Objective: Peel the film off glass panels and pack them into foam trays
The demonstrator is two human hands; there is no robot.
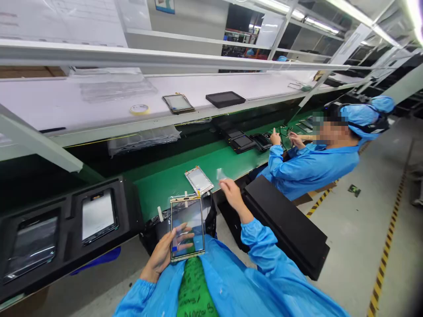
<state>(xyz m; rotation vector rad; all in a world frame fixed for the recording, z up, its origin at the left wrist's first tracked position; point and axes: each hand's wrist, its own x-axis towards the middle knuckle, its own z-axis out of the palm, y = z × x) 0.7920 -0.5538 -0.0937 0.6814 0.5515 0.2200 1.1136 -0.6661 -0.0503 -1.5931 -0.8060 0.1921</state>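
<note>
as the left hand (164, 256) grips a panel (187, 229), the right hand (233, 196) pinches film (220, 174) over green bench matting (165, 193)

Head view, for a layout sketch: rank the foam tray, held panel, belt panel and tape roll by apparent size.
Largest: black foam tray. Then the held panel and belt panel, unranked: the held one is nearer the camera. Smallest: tape roll.

Left-hand fingers (187, 235) blurred behind clear panel (187, 213). Writing on green cloth (194, 286) too small to read. Black tray (68, 211) cut off by left edge.
</note>
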